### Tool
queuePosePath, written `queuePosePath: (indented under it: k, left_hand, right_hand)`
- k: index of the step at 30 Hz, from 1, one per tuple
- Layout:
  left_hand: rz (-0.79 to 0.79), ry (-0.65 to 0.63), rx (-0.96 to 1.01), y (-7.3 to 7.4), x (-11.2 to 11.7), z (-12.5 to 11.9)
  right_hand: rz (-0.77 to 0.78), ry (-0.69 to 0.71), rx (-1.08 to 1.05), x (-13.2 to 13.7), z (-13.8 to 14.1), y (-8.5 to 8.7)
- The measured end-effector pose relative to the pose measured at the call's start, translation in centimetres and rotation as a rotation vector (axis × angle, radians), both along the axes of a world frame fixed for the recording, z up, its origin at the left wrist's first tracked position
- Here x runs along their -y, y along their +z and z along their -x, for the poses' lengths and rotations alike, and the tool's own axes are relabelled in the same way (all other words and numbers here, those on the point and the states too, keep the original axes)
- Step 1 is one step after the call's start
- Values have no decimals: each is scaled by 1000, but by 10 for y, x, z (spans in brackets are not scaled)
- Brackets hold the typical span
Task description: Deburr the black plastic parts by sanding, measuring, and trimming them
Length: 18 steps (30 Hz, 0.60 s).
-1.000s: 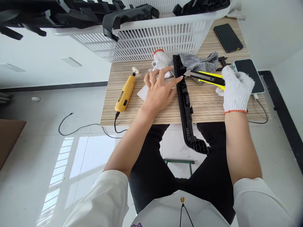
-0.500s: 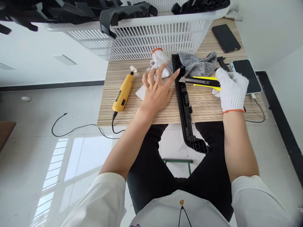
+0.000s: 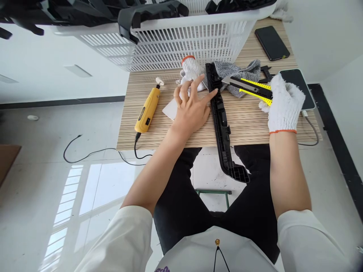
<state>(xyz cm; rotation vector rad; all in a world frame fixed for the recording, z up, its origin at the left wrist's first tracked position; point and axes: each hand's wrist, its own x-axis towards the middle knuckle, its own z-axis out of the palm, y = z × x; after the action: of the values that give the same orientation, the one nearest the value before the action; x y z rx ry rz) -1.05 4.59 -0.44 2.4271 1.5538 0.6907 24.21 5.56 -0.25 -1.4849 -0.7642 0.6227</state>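
A long black plastic part (image 3: 222,128) lies across the table's front edge, its bent lower end sticking out over my legs. My bare left hand (image 3: 193,104) rests beside it with fingers spread, the index fingertip touching the part near its upper end. In a white knit glove, my right hand (image 3: 285,102) is closed around a yellow and black utility knife (image 3: 255,89). The knife's blade is out and points left, its tip close to the upper part of the black piece; whether they touch, I cannot tell.
Left on the table (image 3: 127,140) lies a yellow rotary tool (image 3: 148,109) with a cord. Behind are a white glove (image 3: 191,70), a grey cloth (image 3: 238,73) and a white basket (image 3: 181,43) of black parts. Two phones (image 3: 272,42) and a black caliper (image 3: 266,72) lie right.
My right hand has moved slightly right with the knife, and the blade has swung up and away from the part's middle. My left index fingertip has slid a little down the part.
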Motion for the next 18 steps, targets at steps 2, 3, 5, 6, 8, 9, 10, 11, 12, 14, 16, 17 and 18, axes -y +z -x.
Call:
queuePosePath:
  k: [2, 3, 5, 6, 8, 9, 10, 11, 12, 14, 16, 17, 18]
  left_hand:
    - [-1, 54, 7, 0, 1, -1]
    - [-3, 80, 9, 1, 1, -1]
    - [-10, 119, 23, 2, 1, -1]
    - [-13, 132, 36, 2, 1, 0]
    - [-18, 138, 67, 1, 0, 2]
    - [-19, 134, 78, 1, -1, 3]
    - [-21, 126, 85, 0, -1, 4]
    - [-24, 119, 86, -1, -2, 5]
    - [-30, 113, 84, -2, -2, 6]
    - [-49, 103, 81, -4, -3, 7]
    - [-69, 94, 87, -5, -4, 8]
    - [-73, 91, 94, -6, -4, 8]
    - [-71, 91, 101, -6, -4, 7]
  right_hand:
    - [7, -6, -14, 0, 1, 0]
    - [16, -8, -15, 1, 2, 0]
    - [53, 41, -8, 3, 4, 1]
    - [70, 95, 9, 5, 5, 2]
    - [64, 202, 69, 7, 7, 1]
    - [43, 230, 95, 7, 7, 1]
    - [12, 236, 105, 7, 6, 0]
    - [-15, 225, 97, 7, 6, -1]
    - [-28, 214, 77, 7, 6, -1]
    - [-13, 228, 58, 7, 5, -2]
    - [4, 252, 114, 7, 6, -2]
    - [4, 257, 154, 8, 6, -1]
    - [-3, 257, 182, 8, 6, -1]
